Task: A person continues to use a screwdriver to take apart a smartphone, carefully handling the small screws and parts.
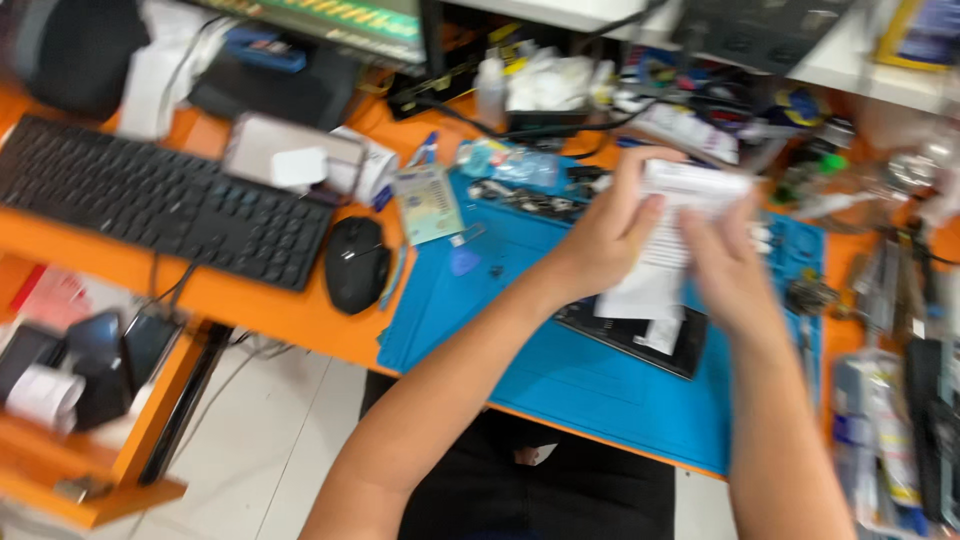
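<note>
Our left hand [610,235] and right hand [725,270] both grasp a white paper [665,235] above the blue mat [560,380]; we should grip gently, clear of the dark phone [630,335] beneath.

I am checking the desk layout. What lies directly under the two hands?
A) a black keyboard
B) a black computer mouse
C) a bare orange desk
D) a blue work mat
D: the left hand and right hand hold white paper above the blue work mat, which covers the orange desk there.
</note>
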